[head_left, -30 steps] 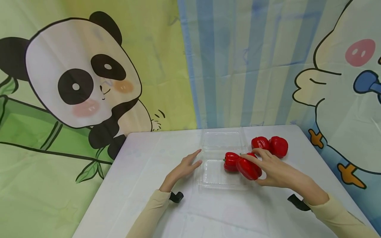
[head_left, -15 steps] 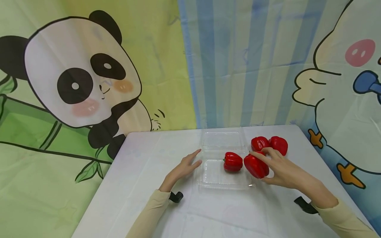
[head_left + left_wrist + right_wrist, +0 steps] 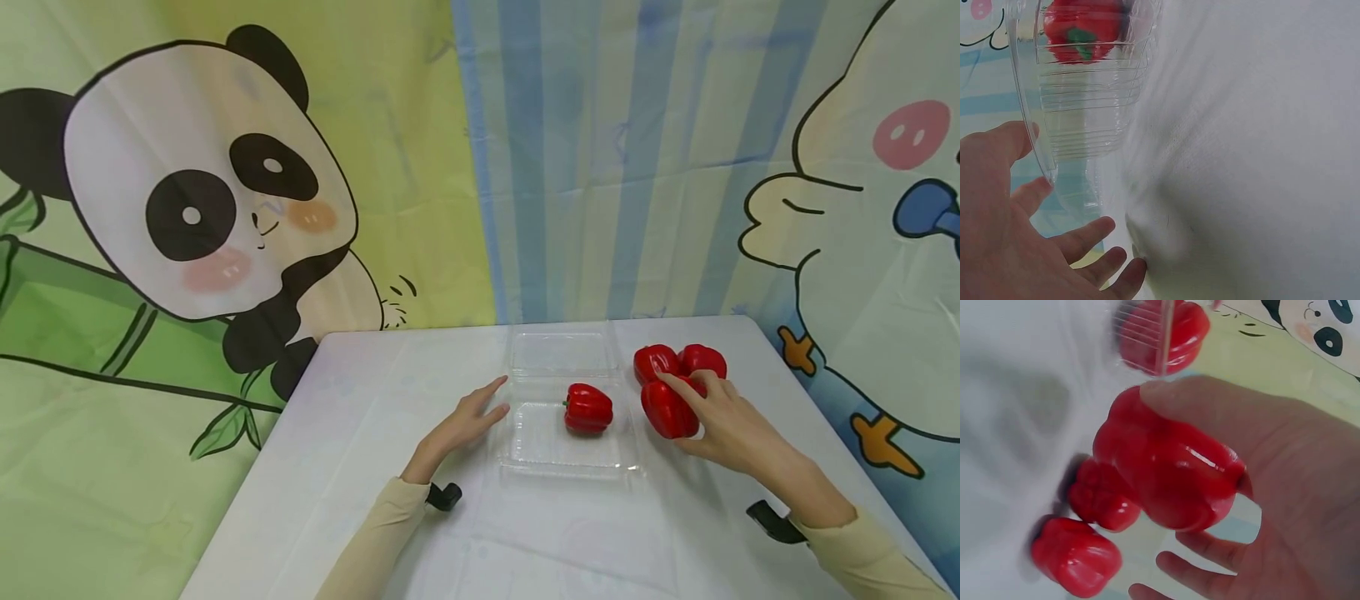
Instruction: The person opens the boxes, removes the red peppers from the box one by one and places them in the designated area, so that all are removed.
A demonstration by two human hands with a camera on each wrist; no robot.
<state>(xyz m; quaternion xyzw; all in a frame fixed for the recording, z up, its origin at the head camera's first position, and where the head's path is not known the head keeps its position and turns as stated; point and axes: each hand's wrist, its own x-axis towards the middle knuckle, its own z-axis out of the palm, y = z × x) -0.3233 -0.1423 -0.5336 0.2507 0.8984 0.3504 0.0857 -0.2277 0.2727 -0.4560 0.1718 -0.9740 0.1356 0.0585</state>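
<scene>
My right hand [image 3: 731, 421] grips a red bell pepper [image 3: 667, 410] between thumb and fingers, to the right of a clear plastic container [image 3: 536, 437]. In the right wrist view the held bell pepper [image 3: 1166, 465] fills the middle, the thumb across its top. One red bell pepper [image 3: 588, 408] lies on its side inside the container, its green stem toward the left. My left hand [image 3: 467, 423] stays at the container's left side with fingers loosely extended. Seen from the left wrist, its thumb and index fingertips are right at the container's rim [image 3: 1029, 119].
Two more red bell peppers, one on the left [image 3: 655, 363] and one on the right [image 3: 702, 359], sit together at the back right of the white table [image 3: 420, 375]. The container's hinged lid [image 3: 562, 354] lies folded back. A printed cartoon curtain [image 3: 570, 167] hangs behind.
My right hand has carried its bell pepper rightward, from over the container to beside it, close in front of the two back peppers. The left hand has stayed put.
</scene>
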